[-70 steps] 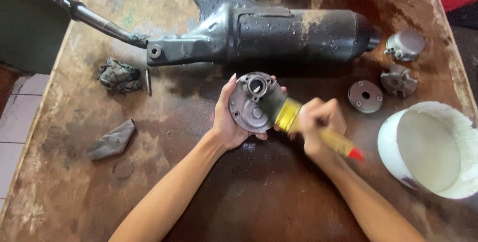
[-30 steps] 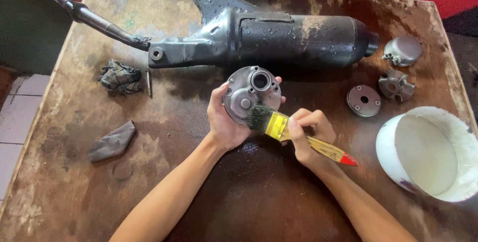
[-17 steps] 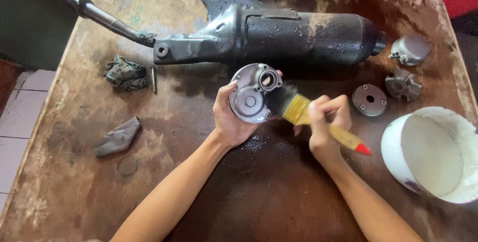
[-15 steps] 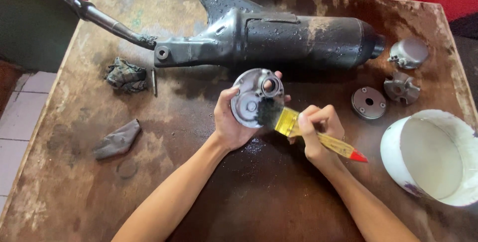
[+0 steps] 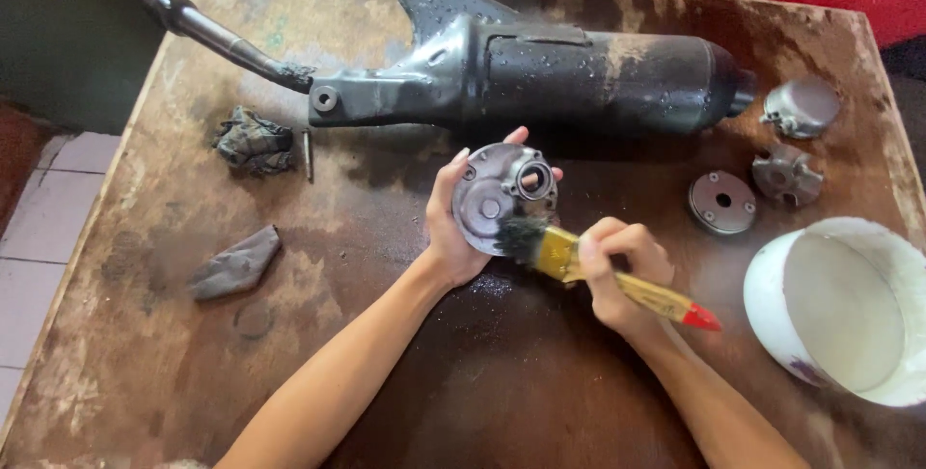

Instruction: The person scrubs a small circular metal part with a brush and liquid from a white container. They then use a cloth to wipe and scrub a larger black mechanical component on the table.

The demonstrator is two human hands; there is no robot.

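muffler [image 5: 579,78] behind round cover [image 5: 497,194], bowl [image 5: 772,286] right

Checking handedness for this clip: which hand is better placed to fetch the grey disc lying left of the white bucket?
Probably the right hand: the disc lies on its side, though it holds the brush.

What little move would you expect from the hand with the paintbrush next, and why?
Probably another short stroke upward across the round metal cover. The right hand grips the paintbrush with its dark bristles on the cover's lower edge, while the left hand holds the cover tilted up off the table. The raised ring and recesses above the bristles look grimy, so brushing there seems likely.
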